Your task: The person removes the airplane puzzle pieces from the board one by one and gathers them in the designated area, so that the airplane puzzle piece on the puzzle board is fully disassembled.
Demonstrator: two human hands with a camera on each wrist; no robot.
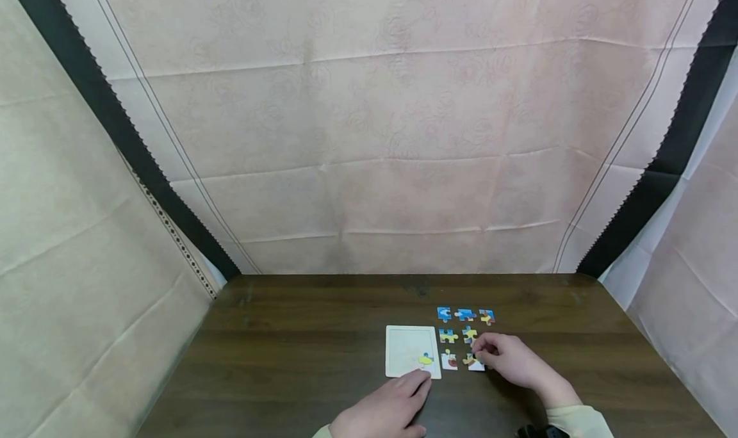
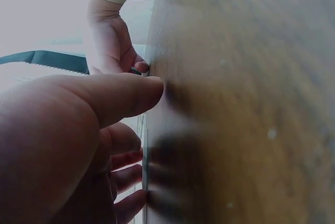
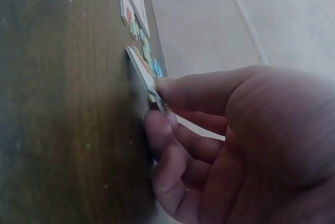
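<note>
A square white puzzle board [image 1: 406, 345] lies on the table, with a small yellow patch in its lower right corner. My left hand [image 1: 383, 409] rests at the board's near edge, and its fingertips [image 2: 137, 199] touch that edge with the fingers fairly straight. To the right of the board, my right hand [image 1: 510, 361] pinches a jigsaw piece [image 1: 475, 365] between thumb and fingers. In the right wrist view this piece [image 3: 141, 75] is tilted, one side raised off the table. The fingers cover part of it.
Several loose jigsaw pieces lie in rows right of the board, among them a blue one [image 1: 443, 314], a yellow one [image 1: 448, 336] and a white-and-red one [image 1: 449, 361]. The dark wooden table [image 1: 300, 335] ends at a pale cloth wall [image 1: 403, 169].
</note>
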